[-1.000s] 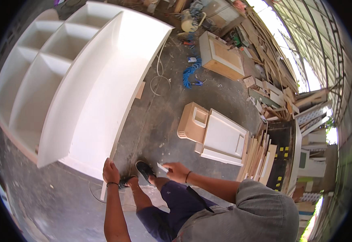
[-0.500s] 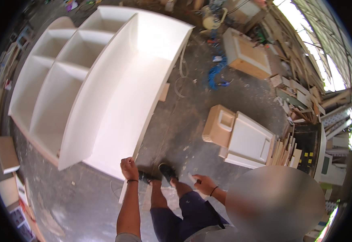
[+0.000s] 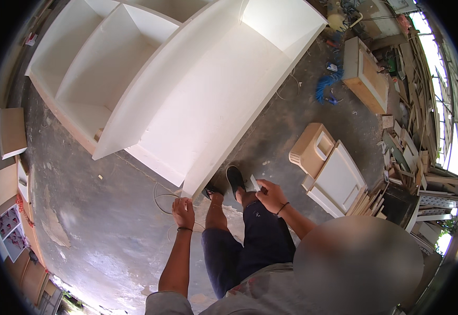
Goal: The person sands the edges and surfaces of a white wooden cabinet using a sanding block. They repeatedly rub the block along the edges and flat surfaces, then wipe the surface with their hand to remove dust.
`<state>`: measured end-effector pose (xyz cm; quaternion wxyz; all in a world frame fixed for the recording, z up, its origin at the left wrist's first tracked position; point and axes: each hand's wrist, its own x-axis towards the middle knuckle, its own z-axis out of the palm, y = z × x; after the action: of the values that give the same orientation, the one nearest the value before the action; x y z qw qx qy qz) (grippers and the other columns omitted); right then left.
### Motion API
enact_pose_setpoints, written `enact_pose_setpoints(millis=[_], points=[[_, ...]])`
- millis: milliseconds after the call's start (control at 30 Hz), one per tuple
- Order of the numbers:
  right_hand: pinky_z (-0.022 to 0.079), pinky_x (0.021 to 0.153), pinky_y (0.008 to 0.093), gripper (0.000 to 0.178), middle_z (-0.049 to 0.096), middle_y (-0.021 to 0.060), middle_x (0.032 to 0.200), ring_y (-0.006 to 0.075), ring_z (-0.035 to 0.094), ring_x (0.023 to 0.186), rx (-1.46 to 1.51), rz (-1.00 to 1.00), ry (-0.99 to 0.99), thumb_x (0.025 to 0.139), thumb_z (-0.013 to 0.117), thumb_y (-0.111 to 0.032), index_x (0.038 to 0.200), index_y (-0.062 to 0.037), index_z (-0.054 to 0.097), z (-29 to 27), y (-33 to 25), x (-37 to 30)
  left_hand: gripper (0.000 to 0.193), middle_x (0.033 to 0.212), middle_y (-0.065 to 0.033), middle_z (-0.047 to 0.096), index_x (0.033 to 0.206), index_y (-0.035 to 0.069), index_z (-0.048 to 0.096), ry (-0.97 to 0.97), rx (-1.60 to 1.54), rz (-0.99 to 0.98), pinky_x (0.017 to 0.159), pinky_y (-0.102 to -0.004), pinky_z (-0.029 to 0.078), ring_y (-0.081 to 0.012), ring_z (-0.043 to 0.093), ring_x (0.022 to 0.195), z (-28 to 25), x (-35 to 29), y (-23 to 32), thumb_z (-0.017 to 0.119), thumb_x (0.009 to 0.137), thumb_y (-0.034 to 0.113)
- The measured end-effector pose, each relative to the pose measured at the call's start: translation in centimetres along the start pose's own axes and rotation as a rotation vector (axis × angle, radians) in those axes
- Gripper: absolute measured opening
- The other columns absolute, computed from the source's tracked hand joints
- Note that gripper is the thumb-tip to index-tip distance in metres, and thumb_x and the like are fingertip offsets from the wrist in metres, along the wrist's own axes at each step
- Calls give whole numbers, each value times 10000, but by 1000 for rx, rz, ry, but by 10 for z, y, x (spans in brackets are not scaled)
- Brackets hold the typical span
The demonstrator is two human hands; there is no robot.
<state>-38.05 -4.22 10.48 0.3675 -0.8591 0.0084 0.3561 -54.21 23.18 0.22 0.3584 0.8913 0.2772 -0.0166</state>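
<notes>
The right hand (image 3: 272, 196) grasped a flat tool (image 3: 252, 183), best kept level, I thought, while the left hand (image 3: 183, 212), its hold unclear, was at the white cabinet (image 3: 208, 105)'s near corner.

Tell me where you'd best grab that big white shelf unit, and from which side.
Likely grip the white shelf unit by the exposed edge of its long right side panel, coming from the floor on that side. The unit's open compartments face up, so that long, thin edge looks easy to hook over.
</notes>
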Motion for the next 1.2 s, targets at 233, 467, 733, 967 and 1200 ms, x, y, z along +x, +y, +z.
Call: enact_pose_setpoints(millis=[233, 467, 733, 967, 1200], points=[[492, 646, 326, 380, 625, 121, 751, 205, 616, 673, -23, 73, 69, 776, 626, -98, 1143, -8, 590, -49, -4, 80, 163, 1047, -111, 655, 958, 53, 673, 63, -184, -10, 853, -373, 482, -295, 597, 991, 64, 66, 93, 584, 830, 100], [496, 672, 337, 345, 619, 119, 830, 223, 612, 726, -269, -186, 53, 799, 620, -85, 1140, -36, 592, -121, -12, 172, 303, 1158, -138, 621, 1142, 35, 598, 63, -151, 45, 958, -397, 438, -308, 568, 1106, 122, 145, 210, 547, 853, 107], [519, 791, 449, 360, 591, 161, 1082, 363, 614, 949, -1313, -277, 173, 814, 530, -154, 1169, -183, 584, -228, -56, 334, 234, 1122, -122, 643, 1076, 35, 626, 101, -44, -67, 920, -398, 457, -292, 599, 1055, 77, 72, 135, 556, 872, 126], [521, 732, 467, 370, 591, 173, 1016, 348, 623, 916, -1197, -430, -142, 776, 538, -148, 1142, -147, 590, -45, -72, 223, 249, 1094, -142, 641, 1083, 21, 626, 178, 179, -273, 926, -424, 440, -327, 590, 1047, 18, -10, 67, 554, 885, 153], [505, 796, 453, 298, 619, 168, 970, 332, 630, 924, -930, -539, -661, 800, 505, -176, 1070, -134, 623, 94, -126, 101, 253, 1171, -99, 613, 1105, 55, 615, 181, 273, -432, 985, -427, 384, -279, 545, 1135, 0, -42, 43, 555, 880, 155]])
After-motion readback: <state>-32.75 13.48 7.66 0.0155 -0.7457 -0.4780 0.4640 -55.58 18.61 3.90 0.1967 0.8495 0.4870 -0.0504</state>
